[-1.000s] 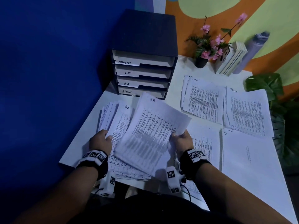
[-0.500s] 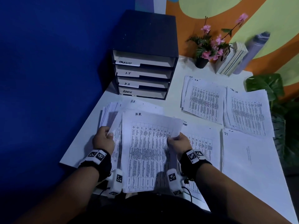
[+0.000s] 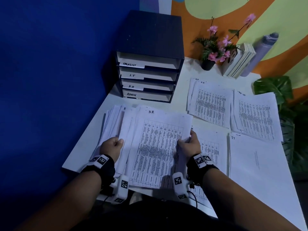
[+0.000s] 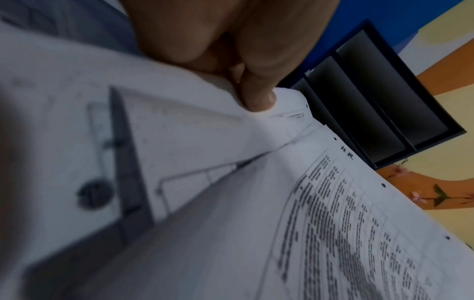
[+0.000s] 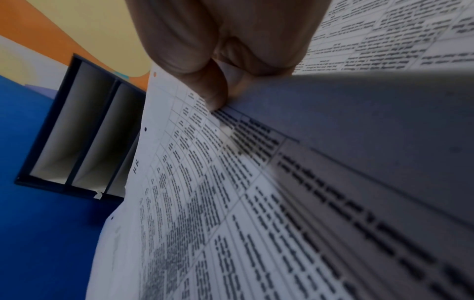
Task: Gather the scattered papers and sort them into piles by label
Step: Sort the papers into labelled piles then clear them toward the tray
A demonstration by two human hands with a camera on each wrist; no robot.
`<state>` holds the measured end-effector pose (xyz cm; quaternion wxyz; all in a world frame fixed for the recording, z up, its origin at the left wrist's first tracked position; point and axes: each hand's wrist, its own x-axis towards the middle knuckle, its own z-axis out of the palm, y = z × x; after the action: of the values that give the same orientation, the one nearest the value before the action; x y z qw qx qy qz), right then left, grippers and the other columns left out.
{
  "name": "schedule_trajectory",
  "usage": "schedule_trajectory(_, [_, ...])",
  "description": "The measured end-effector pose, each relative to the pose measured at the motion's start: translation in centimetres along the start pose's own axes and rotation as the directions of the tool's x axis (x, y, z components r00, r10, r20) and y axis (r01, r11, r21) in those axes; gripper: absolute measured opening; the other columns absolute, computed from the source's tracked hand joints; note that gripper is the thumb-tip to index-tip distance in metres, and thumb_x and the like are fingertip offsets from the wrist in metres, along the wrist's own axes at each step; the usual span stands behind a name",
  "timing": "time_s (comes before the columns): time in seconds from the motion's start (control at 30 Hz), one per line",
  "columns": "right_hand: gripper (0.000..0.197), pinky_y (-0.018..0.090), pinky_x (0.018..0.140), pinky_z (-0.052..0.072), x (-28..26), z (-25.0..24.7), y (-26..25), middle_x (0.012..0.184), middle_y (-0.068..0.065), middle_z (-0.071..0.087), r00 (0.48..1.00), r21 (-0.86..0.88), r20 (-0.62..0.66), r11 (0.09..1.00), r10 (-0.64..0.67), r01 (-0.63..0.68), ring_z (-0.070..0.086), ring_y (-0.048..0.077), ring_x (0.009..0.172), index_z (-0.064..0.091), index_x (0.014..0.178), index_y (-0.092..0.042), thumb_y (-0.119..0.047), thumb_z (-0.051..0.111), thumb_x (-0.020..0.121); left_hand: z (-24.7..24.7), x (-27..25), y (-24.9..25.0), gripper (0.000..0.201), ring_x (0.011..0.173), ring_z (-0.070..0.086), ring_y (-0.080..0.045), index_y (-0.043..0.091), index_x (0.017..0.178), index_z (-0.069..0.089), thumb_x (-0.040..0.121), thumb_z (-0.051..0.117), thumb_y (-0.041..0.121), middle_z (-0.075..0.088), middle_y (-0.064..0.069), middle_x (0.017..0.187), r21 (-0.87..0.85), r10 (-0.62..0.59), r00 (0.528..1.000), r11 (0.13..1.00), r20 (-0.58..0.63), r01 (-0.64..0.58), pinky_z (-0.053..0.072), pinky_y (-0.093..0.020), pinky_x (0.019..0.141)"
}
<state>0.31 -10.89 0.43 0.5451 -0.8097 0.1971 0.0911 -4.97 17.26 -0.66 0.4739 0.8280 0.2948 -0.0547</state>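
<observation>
Near left on the white table (image 3: 93,139): unsorted stack (image 3: 116,124). Far right: HR pile (image 3: 211,105). Left hand (image 3: 112,146) pinching stack edge. Right hand (image 3: 190,144) pinching 1 HR sheet (image 3: 158,147), thumb on top. Better lifted flat, then squared on HR pile.

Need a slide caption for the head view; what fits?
Both hands, left hand and right hand, hold an H.R sheet beside labelled piles.
</observation>
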Motion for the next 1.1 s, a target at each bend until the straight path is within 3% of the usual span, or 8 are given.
schedule_trajectory(0.1, [0.011,0.040,0.062,0.054,0.2,-0.2,0.4,0.064,0.006,0.059,0.998,0.015,0.001,0.998,0.059,-0.059,0.059,0.026,0.064,0.059,0.085,-0.015,-0.004,0.058,0.087,-0.3,0.2,0.1,0.020,0.088,0.058,-0.028,-0.001,0.096,0.064,0.094,0.055,0.017,0.064,-0.014,0.090,0.031,-0.057,0.998,0.998,-0.015,0.058,0.042,-0.029,0.076])
schedule_trajectory(0.23, [0.017,0.056,0.070,0.057,0.8,-0.2,1.2,0.068,0.007,0.067,0.989,0.063,0.068,0.989,0.130,-0.134,0.064,0.028,0.067,0.068,0.082,-0.022,-0.013,0.066,0.068,-0.4,0.3,0.1,0.038,0.116,0.057,-0.029,0.003,0.128,0.058,0.091,0.058,0.012,0.063,-0.013,0.125,0.023,-0.130,0.991,0.991,-0.024,0.130,0.042,-0.033,0.102])
schedule_trajectory(0.33, [0.027,0.055,0.071,0.056,1.1,0.2,1.8,0.072,0.008,0.070,0.985,0.116,0.119,0.983,0.125,-0.139,0.062,0.027,0.070,0.071,0.080,-0.031,-0.014,0.066,0.060,-0.2,0.4,0.1,0.040,0.116,0.058,-0.026,0.008,0.129,0.058,0.090,0.057,0.003,0.063,-0.010,0.122,-0.016,-0.096,0.995,0.995,-0.014,0.096,0.043,-0.031,0.099])
schedule_trajectory(0.5, [0.028,0.045,0.068,0.052,0.1,0.3,0.6,0.068,0.007,0.068,0.977,0.203,0.159,0.964,0.139,-0.170,0.059,0.026,0.069,0.072,0.083,-0.018,-0.004,0.066,0.060,0.4,0.0,0.7,0.035,0.114,0.058,-0.029,0.007,0.120,0.062,0.091,0.047,-0.007,0.064,-0.012,0.118,-0.077,0.007,1.000,0.997,0.029,-0.004,0.043,-0.030,0.095])
schedule_trajectory(0.63, [0.030,0.046,0.065,0.055,0.1,0.2,0.2,0.074,0.011,0.065,0.991,0.140,0.089,0.984,0.097,-0.109,0.059,0.026,0.069,0.065,0.095,-0.020,0.003,0.058,0.078,-0.2,0.2,1.1,0.042,0.124,0.050,-0.023,0.036,0.122,0.059,0.092,0.050,0.008,0.050,-0.003,0.139,0.215,0.101,0.995,0.971,0.008,-0.101,0.038,-0.026,0.103])
schedule_trajectory(0.77, [0.046,0.034,0.069,0.048,0.5,-0.2,0.0,0.089,0.009,0.055,1.000,-0.085,0.022,0.996,0.006,-0.004,0.056,0.024,0.080,0.042,0.130,-0.019,0.001,0.052,0.090,-1.0,-0.1,0.8,0.071,0.135,0.029,-0.033,0.026,0.145,0.033,0.084,0.068,0.036,0.025,-0.009,0.148,0.526,-0.051,0.998,0.850,0.025,0.030,0.029,-0.042,0.110])
schedule_trajectory(0.9, [0.023,0.032,0.064,0.045,0.7,-0.4,0.9,0.070,0.005,0.052,0.999,-0.196,0.027,0.980,0.034,-0.028,0.052,0.024,0.072,0.052,0.079,-0.017,0.006,0.050,0.084,-1.0,0.2,0.8,0.093,0.134,0.033,-0.036,0.021,0.148,0.026,0.074,0.078,0.042,0.033,-0.014,0.146,0.534,-0.121,0.992,0.841,0.036,0.083,0.033,-0.047,0.108])
schedule_trajectory(1.1, [0.012,0.033,0.061,0.044,1.0,-0.2,1.8,0.070,0.010,0.056,0.992,-0.065,0.071,0.993,0.101,-0.097,0.050,0.022,0.065,0.062,0.084,-0.013,-0.005,0.053,0.084,-0.8,0.5,0.4,0.047,0.121,0.047,-0.036,0.011,0.136,0.043,0.093,0.057,0.026,0.046,-0.017,0.135,0.386,-0.038,0.999,0.922,-0.007,0.037,0.040,-0.040,0.098])
